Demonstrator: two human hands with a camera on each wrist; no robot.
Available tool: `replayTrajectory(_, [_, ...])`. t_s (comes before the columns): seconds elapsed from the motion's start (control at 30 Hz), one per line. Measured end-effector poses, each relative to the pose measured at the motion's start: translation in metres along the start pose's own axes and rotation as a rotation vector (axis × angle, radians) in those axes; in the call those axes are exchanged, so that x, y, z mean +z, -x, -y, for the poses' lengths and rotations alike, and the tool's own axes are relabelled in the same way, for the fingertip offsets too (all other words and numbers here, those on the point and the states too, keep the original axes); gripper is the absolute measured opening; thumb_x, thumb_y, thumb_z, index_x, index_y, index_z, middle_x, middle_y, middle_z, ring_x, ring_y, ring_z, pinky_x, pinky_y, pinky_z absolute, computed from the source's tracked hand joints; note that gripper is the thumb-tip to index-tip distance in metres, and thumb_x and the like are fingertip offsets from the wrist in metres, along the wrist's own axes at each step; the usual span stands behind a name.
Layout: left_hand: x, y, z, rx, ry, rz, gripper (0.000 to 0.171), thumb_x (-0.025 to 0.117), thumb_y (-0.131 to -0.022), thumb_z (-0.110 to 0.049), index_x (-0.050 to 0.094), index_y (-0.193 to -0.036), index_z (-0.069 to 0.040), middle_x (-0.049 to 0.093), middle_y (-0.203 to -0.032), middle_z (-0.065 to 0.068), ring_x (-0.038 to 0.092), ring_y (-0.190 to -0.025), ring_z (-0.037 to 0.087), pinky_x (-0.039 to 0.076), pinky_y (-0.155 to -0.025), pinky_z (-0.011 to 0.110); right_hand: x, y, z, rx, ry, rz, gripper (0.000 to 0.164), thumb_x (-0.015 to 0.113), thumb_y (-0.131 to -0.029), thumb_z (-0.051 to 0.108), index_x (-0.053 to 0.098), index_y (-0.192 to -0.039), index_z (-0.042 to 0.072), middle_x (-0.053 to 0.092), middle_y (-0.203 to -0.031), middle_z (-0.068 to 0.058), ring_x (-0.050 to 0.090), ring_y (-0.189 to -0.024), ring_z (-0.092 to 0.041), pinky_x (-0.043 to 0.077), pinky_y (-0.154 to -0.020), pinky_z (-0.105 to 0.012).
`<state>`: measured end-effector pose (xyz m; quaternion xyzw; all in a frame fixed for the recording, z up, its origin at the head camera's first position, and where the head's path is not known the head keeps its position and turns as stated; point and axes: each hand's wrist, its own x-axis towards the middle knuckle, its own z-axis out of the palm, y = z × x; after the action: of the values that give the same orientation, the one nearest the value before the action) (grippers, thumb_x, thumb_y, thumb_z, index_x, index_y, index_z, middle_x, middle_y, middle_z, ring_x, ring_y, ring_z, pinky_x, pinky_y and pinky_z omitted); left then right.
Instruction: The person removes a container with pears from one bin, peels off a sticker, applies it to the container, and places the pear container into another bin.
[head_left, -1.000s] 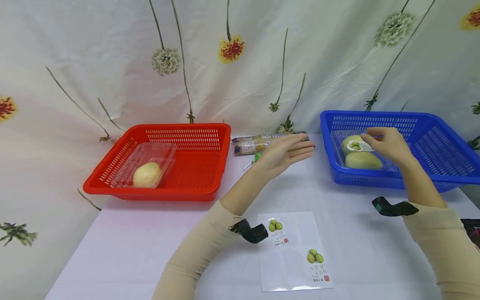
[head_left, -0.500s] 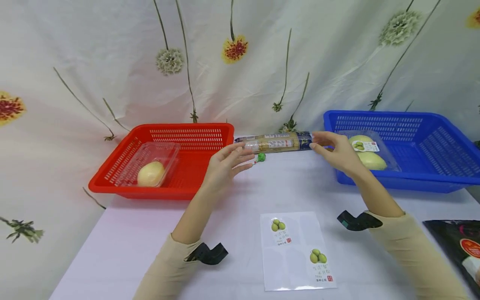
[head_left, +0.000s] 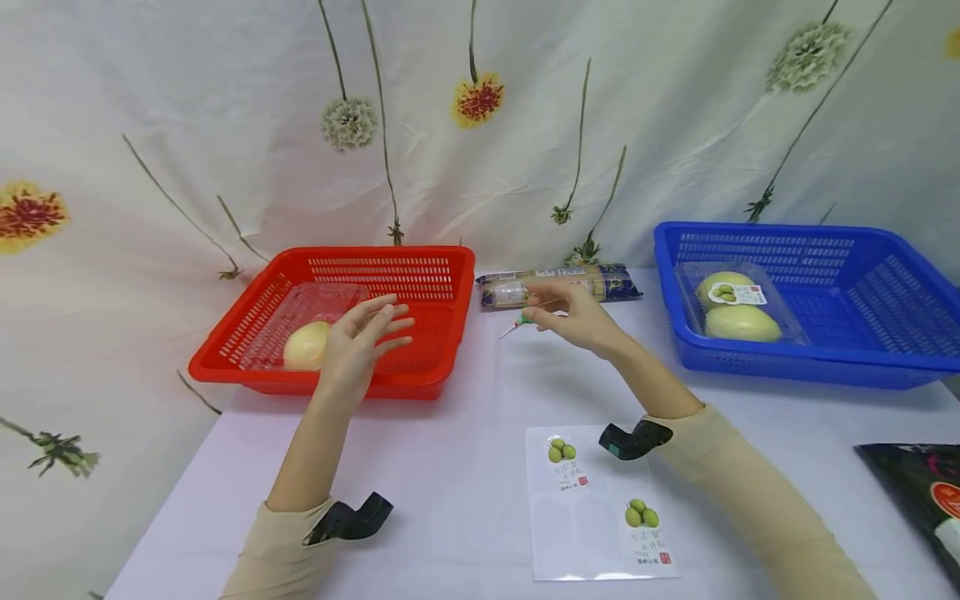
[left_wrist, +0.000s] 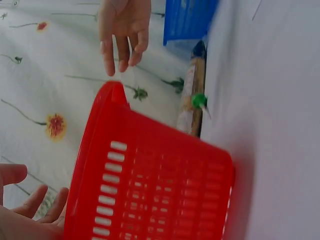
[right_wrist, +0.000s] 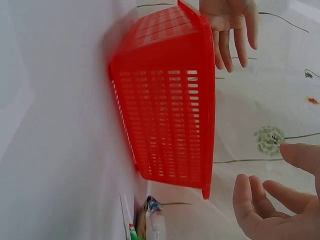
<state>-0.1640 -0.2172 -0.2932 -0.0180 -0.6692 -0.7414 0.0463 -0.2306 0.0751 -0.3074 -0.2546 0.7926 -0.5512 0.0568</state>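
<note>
My left hand [head_left: 354,350] is over the near right part of the red basket [head_left: 405,385], with its fingers loosely bent and nothing in them. Inside that basket lies a clear plastic box [head_left: 273,329] with a pale yellow fruit [head_left: 306,346], partly covered by the hand in the head view. My right hand [head_left: 577,321] hovers mid-table, loosely curled and holding nothing. In the head view it overlaps the packs of dried noodles [head_left: 618,283] along the back, and the green head of a lollipop [left_wrist: 199,100]. The lollipop's white stick [head_left: 508,331] shows beside the fingertips.
At the right stands a blue basket [head_left: 825,360] with a clear box holding two pale green fruits [head_left: 742,322], one bearing a sticker [head_left: 737,294]. A sticker sheet [head_left: 570,542] lies at the front middle. A black packet [head_left: 918,492] is at the right edge.
My right hand has left the labelled fruit in the blue basket and moved left to mid-table. My left hand has moved left from mid-table to over the red basket. The view has shifted slightly left.
</note>
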Motion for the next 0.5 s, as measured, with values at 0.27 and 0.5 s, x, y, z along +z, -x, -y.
replayTrajectory(0.27, [-0.055,0.002,-0.009,0.025,-0.026,-0.093,0.025,0.062,-0.091,-0.024,0.059,-0.113,-0.013,0.066,-0.1,-0.005,0.068,-0.084,0.007,0.052,-0.076,0.023,0.037,-0.028,0.008,0.007,-0.106,0.062,0.047,0.06,-0.091,0.011,0.047,-0.134,-0.003,0.06,-0.111,-0.019,0.063,-0.095,-0.03,0.055,-0.079,-0.036])
replayTrajectory(0.5, [-0.094,0.002,-0.018,-0.029,-0.02,-0.18,0.025,0.064,-0.089,-0.027,0.057,-0.112,-0.019,0.06,-0.105,-0.006,0.068,-0.083,0.005,0.054,-0.071,0.022,0.065,-0.052,0.021,0.065,-0.286,0.079,0.052,0.06,-0.091,0.008,0.041,-0.138,-0.002,0.059,-0.112,-0.019,0.061,-0.102,-0.031,0.052,-0.086,-0.039])
